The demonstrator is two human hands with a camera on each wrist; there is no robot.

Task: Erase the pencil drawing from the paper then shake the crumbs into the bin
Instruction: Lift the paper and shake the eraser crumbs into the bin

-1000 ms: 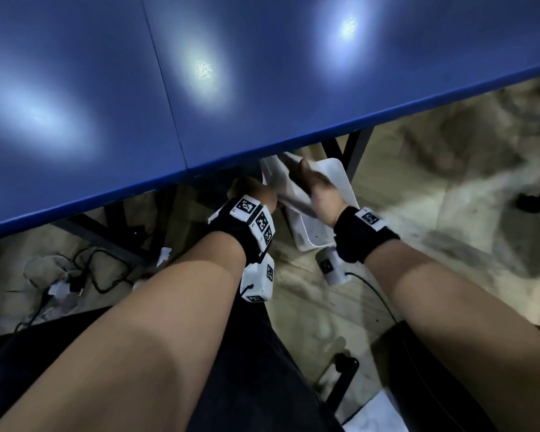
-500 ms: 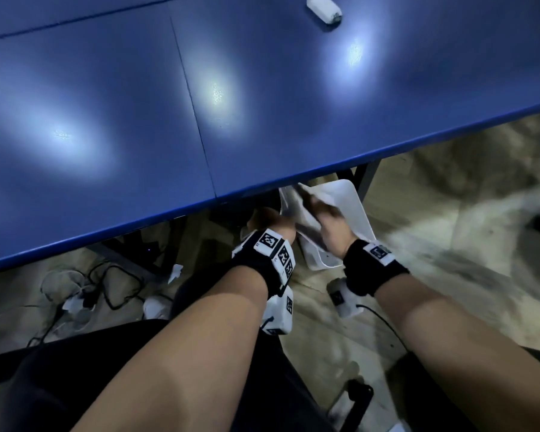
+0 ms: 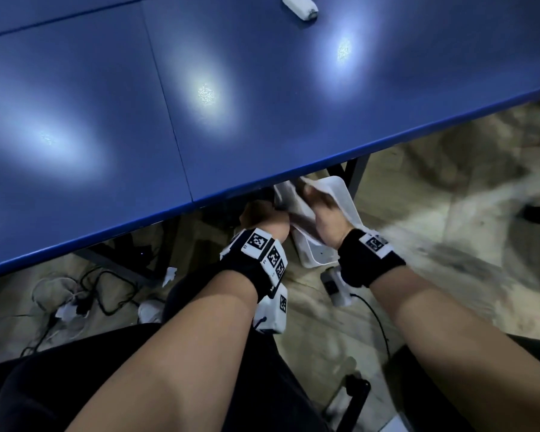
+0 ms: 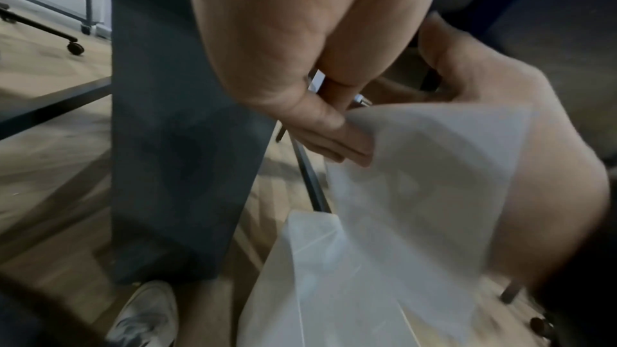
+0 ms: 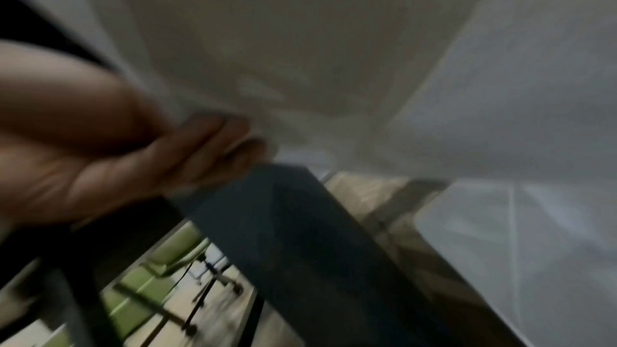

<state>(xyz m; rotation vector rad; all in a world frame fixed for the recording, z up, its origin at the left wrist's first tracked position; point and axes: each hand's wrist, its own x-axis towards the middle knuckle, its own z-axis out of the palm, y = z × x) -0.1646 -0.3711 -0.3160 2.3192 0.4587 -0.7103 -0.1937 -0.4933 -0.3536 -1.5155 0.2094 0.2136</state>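
Below the front edge of the blue table (image 3: pixel 262 104), both hands hold a white sheet of paper (image 3: pixel 293 202) over a white plastic bin (image 3: pixel 345 194) on the floor. My left hand (image 3: pixel 264 218) pinches the paper's left edge; in the left wrist view its fingers (image 4: pixel 333 139) clamp the sheet (image 4: pixel 434 181) above the bin (image 4: pixel 333 286). My right hand (image 3: pixel 321 213) grips the right side, its fingers (image 5: pixel 213 147) curled on the blurred paper (image 5: pixel 333 49). A white eraser (image 3: pixel 300 6) lies at the far edge of the table.
Dark table legs (image 3: pixel 354 173) stand right behind the bin. Tangled cables (image 3: pixel 85 294) and paper scraps (image 3: pixel 169 274) litter the floor at left. My dark-trousered leg (image 4: pixel 180 168) and a sneaker (image 4: pixel 147 313) are beside the bin. A black chair base (image 3: pixel 353 391) is near my feet.
The view has tilted up, so more tabletop and the eraser now show. Both hands still hold the paper over the bin, with the right hand shifting slightly along the sheet.
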